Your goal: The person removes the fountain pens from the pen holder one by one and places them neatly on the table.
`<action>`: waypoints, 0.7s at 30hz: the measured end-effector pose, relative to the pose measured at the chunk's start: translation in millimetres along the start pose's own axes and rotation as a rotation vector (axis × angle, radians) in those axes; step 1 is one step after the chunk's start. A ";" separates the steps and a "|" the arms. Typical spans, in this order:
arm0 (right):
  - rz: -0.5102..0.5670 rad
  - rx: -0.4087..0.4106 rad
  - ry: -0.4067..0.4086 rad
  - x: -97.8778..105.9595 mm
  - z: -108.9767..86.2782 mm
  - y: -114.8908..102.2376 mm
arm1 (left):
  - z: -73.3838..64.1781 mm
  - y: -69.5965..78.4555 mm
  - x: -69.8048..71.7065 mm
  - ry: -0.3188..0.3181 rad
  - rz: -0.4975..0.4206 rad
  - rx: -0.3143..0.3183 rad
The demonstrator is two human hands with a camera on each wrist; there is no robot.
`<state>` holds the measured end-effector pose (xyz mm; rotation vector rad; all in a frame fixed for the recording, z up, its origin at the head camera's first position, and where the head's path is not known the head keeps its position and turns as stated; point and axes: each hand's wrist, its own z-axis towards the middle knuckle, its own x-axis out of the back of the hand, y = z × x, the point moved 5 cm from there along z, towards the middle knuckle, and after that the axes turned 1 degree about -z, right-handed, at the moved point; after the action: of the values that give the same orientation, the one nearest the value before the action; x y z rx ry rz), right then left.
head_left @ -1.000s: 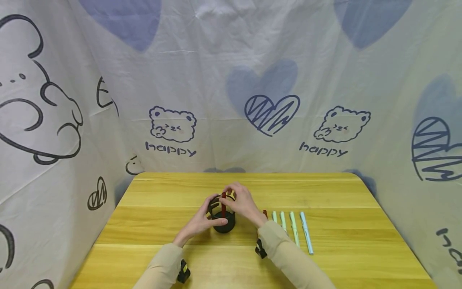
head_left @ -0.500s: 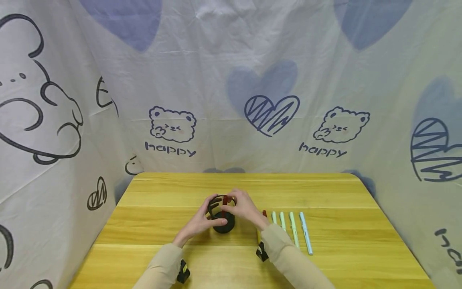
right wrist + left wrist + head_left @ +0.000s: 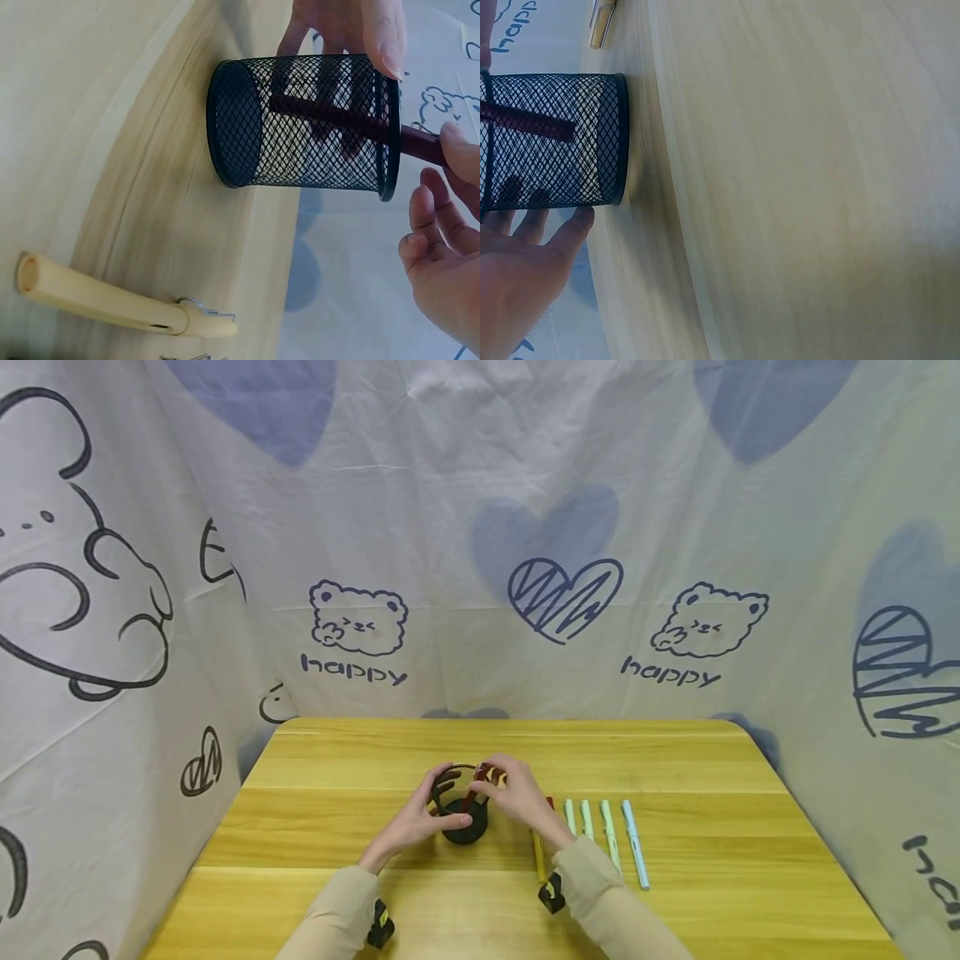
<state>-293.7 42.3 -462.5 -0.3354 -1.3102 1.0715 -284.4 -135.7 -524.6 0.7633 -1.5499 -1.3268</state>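
A black mesh pen holder stands upright on the table. My left hand holds it from the left, with the thumb on the near side and the other fingers behind the mesh. Between thumb and fingers, my right hand pinches the top of a dark red pen. Most of this pen is down inside the holder, its lower end close over the base, and it leans toward the right side of the rim. Its top sticks out past the rim.
Right of the holder lie a yellow pen, several light green pens and a light blue pen in a row. A red pen end shows beside the right forearm. A printed cloth hangs behind the table.
My right hand has moved right and slightly down, lowering the red pen and tilting it from upright toward the rim's right side. My left hand and the holder stay put.
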 end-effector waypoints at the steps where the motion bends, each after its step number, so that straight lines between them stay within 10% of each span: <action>1: 0.019 -0.015 0.010 1.8 -2.1 0.1 | -0.1 -0.1 0.1 0.000 0.000 0.000; 21: 0.557 -0.036 0.246 22.7 -33.1 24.3 | 1.3 -1.4 0.6 0.003 0.031 -0.012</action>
<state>-277.6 84.1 -476.1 -0.8672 -1.0365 1.4160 -286.0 -136.0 -525.8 0.7309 -1.5444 -1.3105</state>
